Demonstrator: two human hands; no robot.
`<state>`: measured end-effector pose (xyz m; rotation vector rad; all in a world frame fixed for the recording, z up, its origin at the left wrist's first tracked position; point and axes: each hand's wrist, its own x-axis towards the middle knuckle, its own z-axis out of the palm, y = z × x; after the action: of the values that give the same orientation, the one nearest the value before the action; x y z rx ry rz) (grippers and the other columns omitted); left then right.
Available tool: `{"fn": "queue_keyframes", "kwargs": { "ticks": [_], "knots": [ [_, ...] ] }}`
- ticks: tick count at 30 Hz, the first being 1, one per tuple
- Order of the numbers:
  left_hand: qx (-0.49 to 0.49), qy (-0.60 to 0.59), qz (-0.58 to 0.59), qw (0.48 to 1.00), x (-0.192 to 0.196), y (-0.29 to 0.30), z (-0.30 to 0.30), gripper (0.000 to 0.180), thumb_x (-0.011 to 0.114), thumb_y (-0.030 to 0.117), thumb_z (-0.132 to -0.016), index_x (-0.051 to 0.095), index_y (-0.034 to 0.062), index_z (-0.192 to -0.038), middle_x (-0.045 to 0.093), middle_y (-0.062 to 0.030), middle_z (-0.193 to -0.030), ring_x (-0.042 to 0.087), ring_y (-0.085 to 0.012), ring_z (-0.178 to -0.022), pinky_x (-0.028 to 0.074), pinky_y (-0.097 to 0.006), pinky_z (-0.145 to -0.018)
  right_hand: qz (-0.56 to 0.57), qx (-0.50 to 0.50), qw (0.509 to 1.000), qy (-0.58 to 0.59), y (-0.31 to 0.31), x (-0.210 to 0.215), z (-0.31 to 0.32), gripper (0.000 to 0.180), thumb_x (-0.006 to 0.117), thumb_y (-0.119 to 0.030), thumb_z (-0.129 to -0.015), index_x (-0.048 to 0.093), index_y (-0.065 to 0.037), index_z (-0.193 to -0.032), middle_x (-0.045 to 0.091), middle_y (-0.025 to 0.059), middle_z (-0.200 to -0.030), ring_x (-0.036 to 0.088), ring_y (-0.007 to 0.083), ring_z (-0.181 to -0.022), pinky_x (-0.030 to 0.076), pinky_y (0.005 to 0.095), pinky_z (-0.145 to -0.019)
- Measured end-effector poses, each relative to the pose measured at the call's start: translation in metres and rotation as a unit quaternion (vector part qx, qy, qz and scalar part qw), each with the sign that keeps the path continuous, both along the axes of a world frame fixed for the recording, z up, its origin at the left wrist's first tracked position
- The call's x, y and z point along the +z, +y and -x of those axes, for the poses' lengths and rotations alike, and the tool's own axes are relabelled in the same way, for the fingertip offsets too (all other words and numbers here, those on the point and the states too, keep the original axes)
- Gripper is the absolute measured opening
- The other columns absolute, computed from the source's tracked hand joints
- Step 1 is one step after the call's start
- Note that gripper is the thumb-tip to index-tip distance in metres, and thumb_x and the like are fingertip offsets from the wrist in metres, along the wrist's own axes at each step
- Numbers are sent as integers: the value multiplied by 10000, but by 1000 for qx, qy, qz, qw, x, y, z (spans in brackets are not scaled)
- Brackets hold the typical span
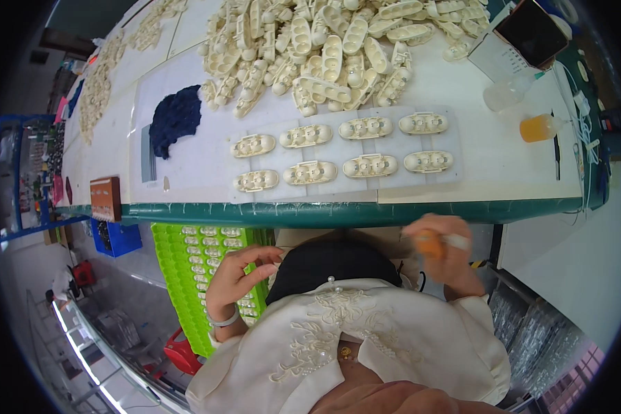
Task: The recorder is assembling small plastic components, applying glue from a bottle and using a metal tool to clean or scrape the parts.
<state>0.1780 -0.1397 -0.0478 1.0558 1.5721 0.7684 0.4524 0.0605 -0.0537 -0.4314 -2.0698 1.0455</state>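
Note:
My right hand [451, 257] is raised just in front of the table edge, its fingers curled round a small orange and white object [429, 244]; motion blurs it and I cannot make out its kind. Over by my lap, my left hand [237, 274] hangs with its fingers bent and apart, holding nothing. It is beside a bright green tray [165, 259] carrying rows of small pale parts. On the table, a translucent white board [331, 188] bears two rows of oval cream plastic parts [309, 172]. Neither hand touches them.
Behind the board lies a big heap of cream plastic parts [324, 52]. To its left are a dark blue cloth [176, 119] and a brown block [105, 199]. At right stand an orange-filled container [537, 128], a clear cup [500, 95] and a dark-screened device [531, 31].

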Motion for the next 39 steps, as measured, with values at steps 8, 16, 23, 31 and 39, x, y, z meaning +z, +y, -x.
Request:
{"fn": "queue_keyframes", "kwargs": {
  "ticks": [8,16,23,31,39],
  "knots": [
    [-132,84,-285,946,28,107,-72,436,693,140,-758,552,37,-1158,510,-124,-1041,567,-197,-747,481,-279,-641,112,157,974,-121,-21,1,25,197,597,-133,-819,532,-5,-955,578,182,-711,585,339,-636,458,394,-539],
    [57,-213,-206,953,77,168,-58,157,470,70,-916,541,-36,-825,609,-151,-902,644,-167,-727,527,-264,-652,112,-69,972,-197,62,42,-20,360,673,-57,-746,574,-32,-1091,600,81,-882,562,133,-681,460,251,-616],
    [-55,-137,-247,958,61,266,-50,179,399,169,-960,448,4,-1013,594,-167,-980,626,-204,-864,522,-292,-762,68,-37,975,-207,128,28,-1,342,644,-36,-715,629,-86,-1053,545,46,-815,463,86,-597,388,213,-541],
    [-109,-115,-202,966,39,270,-65,207,538,11,-872,451,26,-1059,602,-115,-978,618,-165,-891,511,-245,-788,103,-5,965,-241,136,19,2,239,672,-56,-688,664,-41,-926,529,22,-689,446,90,-557,376,234,-510],
    [-98,-72,-230,966,27,270,-68,230,573,11,-850,470,19,-1056,610,-82,-912,612,-142,-901,508,-241,-793,139,-7,961,-238,137,18,5,241,662,-40,-686,665,-20,-926,496,-2,-636,421,71,-559,361,220,-507]
  ]
}}
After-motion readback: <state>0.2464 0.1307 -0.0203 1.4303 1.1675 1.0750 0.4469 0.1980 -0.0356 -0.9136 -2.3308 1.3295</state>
